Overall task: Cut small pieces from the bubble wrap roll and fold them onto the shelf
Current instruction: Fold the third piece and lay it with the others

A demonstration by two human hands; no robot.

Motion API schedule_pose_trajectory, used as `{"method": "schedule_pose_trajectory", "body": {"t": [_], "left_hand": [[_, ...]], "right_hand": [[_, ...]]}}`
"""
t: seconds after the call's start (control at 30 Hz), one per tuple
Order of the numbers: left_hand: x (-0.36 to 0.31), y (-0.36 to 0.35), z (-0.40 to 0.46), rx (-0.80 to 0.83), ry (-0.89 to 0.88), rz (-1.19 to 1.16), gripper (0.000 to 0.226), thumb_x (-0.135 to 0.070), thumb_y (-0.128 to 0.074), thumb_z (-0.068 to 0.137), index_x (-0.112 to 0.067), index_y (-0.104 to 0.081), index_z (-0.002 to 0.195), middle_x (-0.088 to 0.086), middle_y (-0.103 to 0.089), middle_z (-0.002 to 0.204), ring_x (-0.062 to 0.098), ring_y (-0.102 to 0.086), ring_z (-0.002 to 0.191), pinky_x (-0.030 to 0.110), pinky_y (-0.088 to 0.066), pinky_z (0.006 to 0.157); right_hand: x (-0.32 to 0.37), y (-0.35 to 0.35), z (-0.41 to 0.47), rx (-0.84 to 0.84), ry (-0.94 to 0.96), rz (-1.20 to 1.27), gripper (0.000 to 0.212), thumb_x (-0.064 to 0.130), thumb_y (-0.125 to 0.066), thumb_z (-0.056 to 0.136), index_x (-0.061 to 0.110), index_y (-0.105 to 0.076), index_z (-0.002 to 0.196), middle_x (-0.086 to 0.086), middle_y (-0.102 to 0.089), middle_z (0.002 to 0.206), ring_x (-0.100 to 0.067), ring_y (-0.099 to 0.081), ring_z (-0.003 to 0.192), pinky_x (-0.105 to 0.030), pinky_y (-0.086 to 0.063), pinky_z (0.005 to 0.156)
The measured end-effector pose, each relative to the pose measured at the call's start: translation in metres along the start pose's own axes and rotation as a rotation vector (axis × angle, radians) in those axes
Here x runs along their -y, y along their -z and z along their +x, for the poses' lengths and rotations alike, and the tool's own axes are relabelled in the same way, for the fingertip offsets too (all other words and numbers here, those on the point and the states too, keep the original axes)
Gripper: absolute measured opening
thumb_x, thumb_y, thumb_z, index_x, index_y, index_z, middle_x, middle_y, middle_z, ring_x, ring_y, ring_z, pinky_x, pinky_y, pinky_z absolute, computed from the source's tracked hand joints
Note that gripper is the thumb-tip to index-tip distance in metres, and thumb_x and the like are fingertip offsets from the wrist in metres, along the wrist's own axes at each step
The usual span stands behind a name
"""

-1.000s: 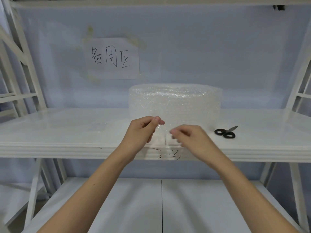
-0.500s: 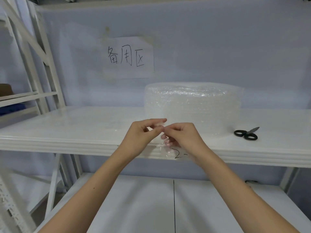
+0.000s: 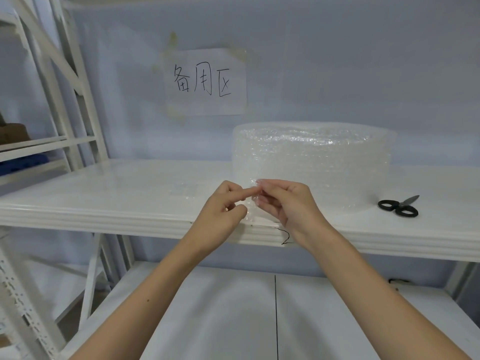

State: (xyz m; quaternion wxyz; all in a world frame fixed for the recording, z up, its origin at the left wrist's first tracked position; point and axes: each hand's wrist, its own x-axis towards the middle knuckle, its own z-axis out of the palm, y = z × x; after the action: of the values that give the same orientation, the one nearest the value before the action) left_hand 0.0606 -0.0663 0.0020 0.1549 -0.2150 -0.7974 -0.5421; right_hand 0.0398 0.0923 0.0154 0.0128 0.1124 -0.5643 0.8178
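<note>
A wide roll of clear bubble wrap [image 3: 314,162] stands on the white shelf [image 3: 104,201], right of centre. In front of it, over the shelf's front edge, my left hand [image 3: 220,206] and my right hand [image 3: 283,201] meet fingertip to fingertip. Between them they pinch a small clear bubble wrap piece [image 3: 250,210], folded narrow and hanging down between the fingers. Part of the piece is hidden by my fingers. Black-handled scissors [image 3: 398,207] lie shut on the shelf to the right of the roll.
A paper sign [image 3: 205,81] with handwriting is taped to the wall behind. A faint clear patch [image 3: 187,188] lies on the shelf left of my hands. A lower white shelf [image 3: 233,315] runs below. White rack frames [image 3: 65,100] stand at the left.
My hands came together from a small gap until the fingertips touch, folding the bubble wrap piece narrower. The view shifted left, so roll and scissors sit further right.
</note>
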Motion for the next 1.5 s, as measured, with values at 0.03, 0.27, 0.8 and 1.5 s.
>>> {"method": "schedule_pose_trajectory", "body": {"t": [0.03, 0.27, 0.8, 1.5], "left_hand": [[0.001, 0.000, -0.001, 0.001, 0.004, -0.008, 0.054, -0.016, -0.043, 0.076, -0.038, -0.069, 0.118, -0.004, -0.045, 0.095, 0.010, -0.046, 0.077, 0.019, -0.042, 0.074], [0.002, 0.004, -0.003, 0.015, 0.017, -0.076, 0.048, -0.015, -0.042, 0.076, -0.034, -0.074, 0.106, -0.003, -0.045, 0.097, 0.003, -0.048, 0.073, 0.013, -0.039, 0.068], [0.018, 0.019, 0.008, -0.186, 0.212, -0.261, 0.016, -0.018, -0.066, 0.092, -0.007, -0.074, 0.083, 0.001, -0.067, 0.076, 0.010, -0.058, 0.063, 0.023, -0.057, 0.065], [0.048, 0.074, 0.034, -0.325, 0.172, -0.075, 0.022, -0.033, -0.069, 0.089, -0.013, -0.076, 0.088, 0.004, -0.075, 0.082, 0.009, -0.067, 0.065, 0.029, -0.060, 0.075]], "right_hand": [[0.000, -0.001, 0.000, -0.003, -0.007, 0.010, 0.024, 0.008, -0.064, 0.090, -0.008, -0.069, 0.107, -0.013, -0.071, 0.083, -0.015, -0.068, 0.068, -0.024, -0.059, 0.074], [-0.003, -0.006, 0.001, -0.024, 0.011, -0.079, 0.014, 0.009, -0.069, 0.086, -0.002, -0.072, 0.095, -0.014, -0.071, 0.083, -0.019, -0.068, 0.076, -0.022, -0.058, 0.069], [-0.006, -0.029, 0.019, 0.007, 0.100, -0.206, 0.011, 0.010, -0.067, 0.088, 0.003, -0.072, 0.095, -0.004, -0.064, 0.077, -0.015, -0.063, 0.070, -0.024, -0.054, 0.067], [-0.018, -0.061, 0.070, 0.073, 0.096, -0.480, 0.034, 0.006, -0.072, 0.079, 0.009, -0.061, 0.111, -0.011, -0.068, 0.073, -0.018, -0.064, 0.064, -0.033, -0.061, 0.075]]}}
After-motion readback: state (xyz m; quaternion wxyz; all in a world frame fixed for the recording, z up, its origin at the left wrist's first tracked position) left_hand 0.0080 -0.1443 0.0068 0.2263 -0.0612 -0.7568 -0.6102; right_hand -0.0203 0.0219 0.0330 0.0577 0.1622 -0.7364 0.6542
